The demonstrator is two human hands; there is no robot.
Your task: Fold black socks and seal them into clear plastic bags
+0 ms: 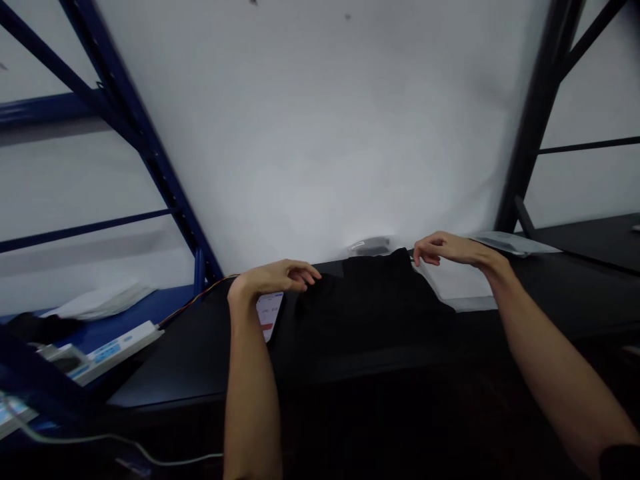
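A piece of black cloth (370,300), perhaps a garment, lies spread on the black tabletop (200,360). Its outline is hard to make out against the dark surface. My left hand (293,275) hovers by the cloth's left side, fingers loosely bent and a little apart, with nothing visible in them. Below that wrist lies a phone (269,313) with a lit screen, partly covered by my forearm. My right hand (443,248) is just beside the cloth's far right corner, its fingers loosely curled and no cloth visibly gripped. Under it is a white packet (455,280) in clear plastic.
Against the wall sits a small clear plastic bag (370,245). Another plastic sleeve (515,243) lies to the right. A white power strip (117,350) with a cable is at the left, near white papers (103,301). A blue post (150,160) and a black post (533,120) flank the table.
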